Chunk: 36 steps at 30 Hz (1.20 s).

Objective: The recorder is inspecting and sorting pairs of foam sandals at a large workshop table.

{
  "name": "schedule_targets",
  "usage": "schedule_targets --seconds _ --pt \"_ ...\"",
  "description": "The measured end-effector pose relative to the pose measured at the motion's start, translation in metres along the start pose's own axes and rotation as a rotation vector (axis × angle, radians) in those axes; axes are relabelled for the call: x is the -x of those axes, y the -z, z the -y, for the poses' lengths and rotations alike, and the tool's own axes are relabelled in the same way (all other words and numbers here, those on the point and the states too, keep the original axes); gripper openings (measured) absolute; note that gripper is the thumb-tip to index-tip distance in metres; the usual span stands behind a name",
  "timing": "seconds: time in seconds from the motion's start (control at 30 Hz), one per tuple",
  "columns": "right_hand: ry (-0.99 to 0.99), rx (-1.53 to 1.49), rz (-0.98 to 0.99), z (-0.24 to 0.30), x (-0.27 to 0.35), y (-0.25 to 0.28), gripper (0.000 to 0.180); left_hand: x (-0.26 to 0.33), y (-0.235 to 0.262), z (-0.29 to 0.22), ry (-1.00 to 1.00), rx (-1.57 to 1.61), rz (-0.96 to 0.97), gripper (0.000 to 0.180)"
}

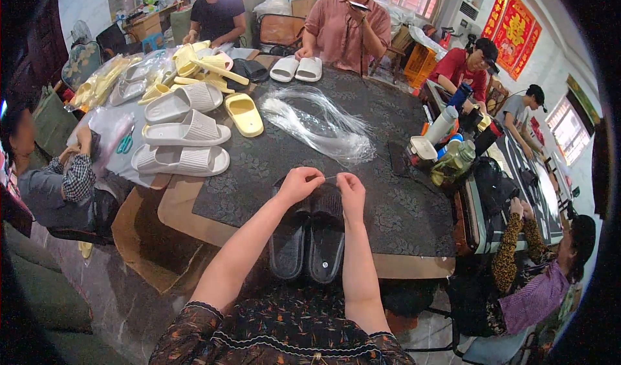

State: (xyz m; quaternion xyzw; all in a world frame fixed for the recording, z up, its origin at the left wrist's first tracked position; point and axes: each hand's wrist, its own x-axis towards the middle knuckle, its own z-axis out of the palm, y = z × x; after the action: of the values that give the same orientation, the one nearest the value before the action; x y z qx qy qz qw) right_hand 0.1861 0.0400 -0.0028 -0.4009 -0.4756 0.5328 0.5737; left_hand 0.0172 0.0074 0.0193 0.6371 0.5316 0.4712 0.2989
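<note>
A pair of black slide sandals (326, 245) lies side by side at the near table edge, footbeds toward me, with a small white round mark on the right one. Over their straps, my left hand (301, 185) and my right hand (351, 193) are each closed in a pinch. Between the fingertips runs a thin clear plastic strand (330, 177), partly hidden by the fingers. Beyond my hands lies a loose bundle of similar clear strands (323, 122). My forearms pass on either side of the sandals.
Grey slides (184, 159) are lined up at the left, beside yellow slides (244, 115) and teal scissors (125, 144). White slides (309, 69) sit at the far edge. Bottles (442, 124) and a dark phone (397, 158) stand or lie rightward. Several people work around.
</note>
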Motion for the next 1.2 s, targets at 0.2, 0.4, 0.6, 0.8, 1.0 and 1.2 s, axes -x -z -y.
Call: schedule_targets --seconds 0.2,0.4,0.6,0.8,1.0,1.2 --pt "0.093 0.211 0.195 0.000 0.002 -0.001 0.011 0.000 -0.002 -0.002 -0.091 -0.012 -0.057 0.018" --pt "0.126 0.168 0.196 0.003 0.004 -0.006 0.010 0.002 0.000 -0.005 0.022 0.039 -0.041 0.018" --pt "0.072 0.006 0.008 0.000 0.001 0.001 0.011 0.000 -0.003 -0.001 -0.022 0.068 -0.064 0.018" --pt "0.137 0.252 0.196 0.001 0.003 -0.004 0.011 0.001 -0.003 -0.001 -0.013 0.039 -0.028 0.018" --pt "0.122 0.094 0.063 -0.001 0.000 -0.002 0.010 -0.001 -0.002 0.002 -0.019 0.045 -0.072 0.019" --pt "0.142 0.092 0.086 -0.002 0.001 -0.002 0.013 0.001 -0.001 -0.003 0.003 -0.035 -0.036 0.020"
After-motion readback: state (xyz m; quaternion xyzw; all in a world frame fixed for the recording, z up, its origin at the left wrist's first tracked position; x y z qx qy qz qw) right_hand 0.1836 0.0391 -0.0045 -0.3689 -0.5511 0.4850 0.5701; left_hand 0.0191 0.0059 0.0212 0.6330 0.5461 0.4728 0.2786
